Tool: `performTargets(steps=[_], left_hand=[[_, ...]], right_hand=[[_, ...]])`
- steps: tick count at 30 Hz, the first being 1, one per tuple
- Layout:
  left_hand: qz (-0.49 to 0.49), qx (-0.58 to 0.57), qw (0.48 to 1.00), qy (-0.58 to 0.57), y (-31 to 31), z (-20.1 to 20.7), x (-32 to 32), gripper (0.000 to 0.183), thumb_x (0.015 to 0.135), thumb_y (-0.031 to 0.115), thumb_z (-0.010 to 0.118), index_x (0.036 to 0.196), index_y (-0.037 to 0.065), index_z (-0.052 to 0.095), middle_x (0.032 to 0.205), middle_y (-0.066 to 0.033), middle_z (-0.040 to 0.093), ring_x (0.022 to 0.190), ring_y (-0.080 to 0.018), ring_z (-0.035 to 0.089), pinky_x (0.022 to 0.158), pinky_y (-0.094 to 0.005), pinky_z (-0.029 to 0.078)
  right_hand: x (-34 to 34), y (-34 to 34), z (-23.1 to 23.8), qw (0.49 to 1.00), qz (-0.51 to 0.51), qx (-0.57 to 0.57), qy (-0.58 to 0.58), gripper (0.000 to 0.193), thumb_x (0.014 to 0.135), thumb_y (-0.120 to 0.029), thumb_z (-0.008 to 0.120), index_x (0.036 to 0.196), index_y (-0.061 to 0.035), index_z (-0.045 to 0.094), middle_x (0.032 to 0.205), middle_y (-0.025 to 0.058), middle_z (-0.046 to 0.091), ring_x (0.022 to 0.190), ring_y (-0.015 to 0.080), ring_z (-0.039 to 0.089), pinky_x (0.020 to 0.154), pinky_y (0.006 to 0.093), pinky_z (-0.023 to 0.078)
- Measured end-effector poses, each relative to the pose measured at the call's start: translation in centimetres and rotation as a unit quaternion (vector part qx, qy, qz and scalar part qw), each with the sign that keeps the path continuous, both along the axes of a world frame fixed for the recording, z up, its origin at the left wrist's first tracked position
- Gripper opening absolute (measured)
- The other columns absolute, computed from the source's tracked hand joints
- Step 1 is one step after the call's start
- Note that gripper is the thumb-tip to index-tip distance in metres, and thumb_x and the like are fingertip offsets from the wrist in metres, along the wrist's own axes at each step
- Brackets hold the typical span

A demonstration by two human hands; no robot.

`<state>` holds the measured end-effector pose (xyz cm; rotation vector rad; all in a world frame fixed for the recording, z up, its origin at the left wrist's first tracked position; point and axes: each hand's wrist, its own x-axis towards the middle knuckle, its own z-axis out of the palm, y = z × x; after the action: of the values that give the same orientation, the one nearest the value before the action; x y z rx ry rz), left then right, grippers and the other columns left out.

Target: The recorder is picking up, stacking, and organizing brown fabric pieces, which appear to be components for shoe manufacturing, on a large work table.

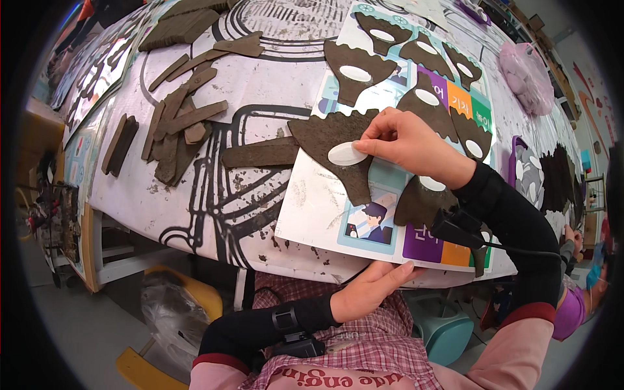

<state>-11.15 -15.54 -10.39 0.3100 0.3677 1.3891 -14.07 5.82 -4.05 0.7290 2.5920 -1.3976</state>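
My right hand [403,143] pinches the right end of a white oval piece [346,154]. That oval lies against a dark brown, spongy-looking cutout [335,136] with a scalloped upper edge and a narrow stem. Below the front edge of a printed sheet [305,214], my left hand [374,289] is stretched out with its fingers extended and nothing in it. Its fingertips are close to the sheet's edge; whether they touch it I cannot tell. Several similar brown cutouts, such as one [356,68] farther back, rest on the sheet with white ovals on them.
Brown strips [188,117] lie heaped on the patterned tablecloth [260,227] to the left, with a dark stack [179,26] behind. A pale plastic bag [523,75] and a purple tray [518,166] sit at the right. Another person's hand [572,237] shows at the far right.
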Motion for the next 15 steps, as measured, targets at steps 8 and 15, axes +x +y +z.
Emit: performTargets(steps=[8, 15], left_hand=[[-0.007, -0.007, 1.0, -0.015, 0.4, 0.4, -0.4, 0.051, 0.101, 0.02, 0.035, 0.143, -0.003, 0.016, 0.147, -0.0151, 0.026, 0.137, -0.0249, 0.026, 0.115, -0.0386, 0.02], [0.014, 0.016, 0.999, 0.025, 1.4, 1.0, -0.7, 0.049, 0.1, 0.018, 0.037, 0.142, -0.001, 0.019, 0.144, -0.0134, 0.029, 0.135, -0.0233, 0.029, 0.114, -0.0416, 0.023]], right_hand=[[0.2, -1.7, 0.3, 0.953, 0.058, 0.265, 0.136, 0.024, 0.077, -0.011, 0.068, 0.097, -0.0013, 0.058, 0.091, 0.0137, 0.048, 0.084, 0.0307, 0.051, 0.073, 0.0349, 0.044], [0.5, -1.7, 3.7, 0.9, 0.199, 0.324, 0.212, 0.038, 0.08, -0.018, 0.064, 0.109, 0.0061, 0.055, 0.101, 0.0209, 0.055, 0.099, 0.0356, 0.053, 0.087, 0.0386, 0.044]])
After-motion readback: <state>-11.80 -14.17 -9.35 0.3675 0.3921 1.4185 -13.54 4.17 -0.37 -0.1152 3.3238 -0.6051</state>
